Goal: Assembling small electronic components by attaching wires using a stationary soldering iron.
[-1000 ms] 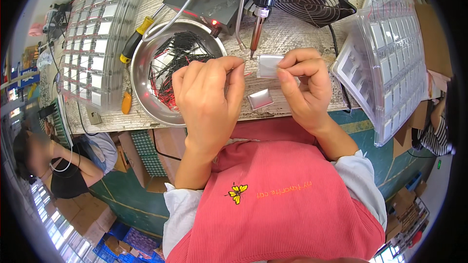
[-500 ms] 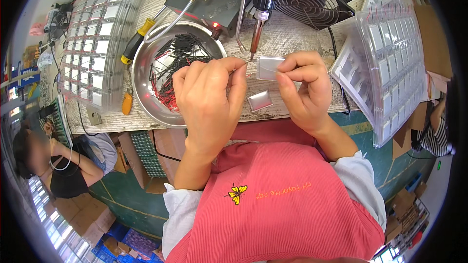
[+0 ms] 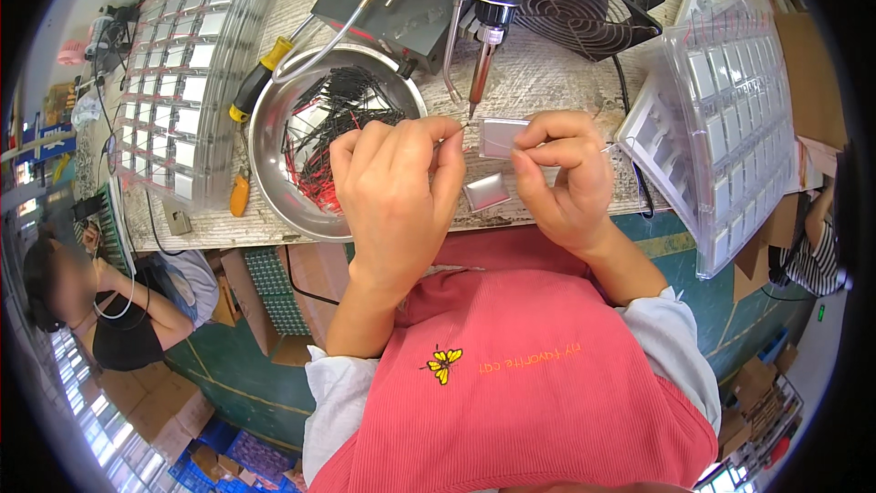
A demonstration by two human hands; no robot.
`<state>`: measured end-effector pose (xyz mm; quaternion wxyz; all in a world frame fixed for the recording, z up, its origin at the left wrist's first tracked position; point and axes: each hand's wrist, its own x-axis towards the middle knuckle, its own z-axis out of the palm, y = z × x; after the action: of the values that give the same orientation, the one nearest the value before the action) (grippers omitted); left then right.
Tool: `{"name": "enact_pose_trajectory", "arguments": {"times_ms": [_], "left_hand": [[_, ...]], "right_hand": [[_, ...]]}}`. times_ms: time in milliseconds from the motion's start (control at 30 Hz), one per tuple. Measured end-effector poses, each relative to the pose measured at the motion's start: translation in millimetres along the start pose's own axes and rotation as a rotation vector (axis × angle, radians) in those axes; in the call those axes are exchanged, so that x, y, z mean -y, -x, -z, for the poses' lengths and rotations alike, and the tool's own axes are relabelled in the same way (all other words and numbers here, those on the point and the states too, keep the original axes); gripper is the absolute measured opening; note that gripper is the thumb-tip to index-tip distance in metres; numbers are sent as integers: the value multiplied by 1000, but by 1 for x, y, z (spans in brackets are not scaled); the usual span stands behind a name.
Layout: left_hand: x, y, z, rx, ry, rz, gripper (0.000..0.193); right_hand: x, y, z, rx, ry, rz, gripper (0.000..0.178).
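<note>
My right hand pinches a small flat silver pouch cell and holds it just under the tip of a fixed soldering iron. My left hand has its fingers closed on a thin wire, whose end reaches the cell's edge at the iron tip. A second silver pouch cell lies on the bench between both hands. Left of my left hand stands a round metal bowl with several black and red wires in it.
Clear plastic trays of silver cells are stacked at the left and at the right. A black fan and a solder feeder unit stand behind. Yellow-handled tools lie beside the bowl. Another person sits lower left.
Both hands have moved slightly up toward the soldering iron tip, bringing the cell and the wire closer to it. The second cell on the bench has stayed put.
</note>
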<state>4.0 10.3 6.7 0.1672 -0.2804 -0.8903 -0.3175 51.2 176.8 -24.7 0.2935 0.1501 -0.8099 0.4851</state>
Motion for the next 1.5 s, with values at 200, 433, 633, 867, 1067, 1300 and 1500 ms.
{"name": "enact_pose_trajectory", "arguments": {"times_ms": [200,433,633,867,1067,1300,1500], "left_hand": [[0,2,1,27,2,30,10],[1,1,0,6,-4,19,11],[-3,4,2,57,42,44,10],[0,13,24,119,64,178,5],[53,19,39,25,-139,238,20],[76,27,32,175,-423,106,45],[74,30,26,227,-392,124,48]], "right_hand": [[-2,-1,-1,-37,18,25,24],[-1,-1,-1,-24,18,7,24],[2,4,5,-24,42,14,24],[25,17,33,-64,-5,-10,23],[65,19,128,-86,202,27,20],[14,-6,254,-633,447,-199,8],[-91,2,315,-660,416,-368,13]]}}
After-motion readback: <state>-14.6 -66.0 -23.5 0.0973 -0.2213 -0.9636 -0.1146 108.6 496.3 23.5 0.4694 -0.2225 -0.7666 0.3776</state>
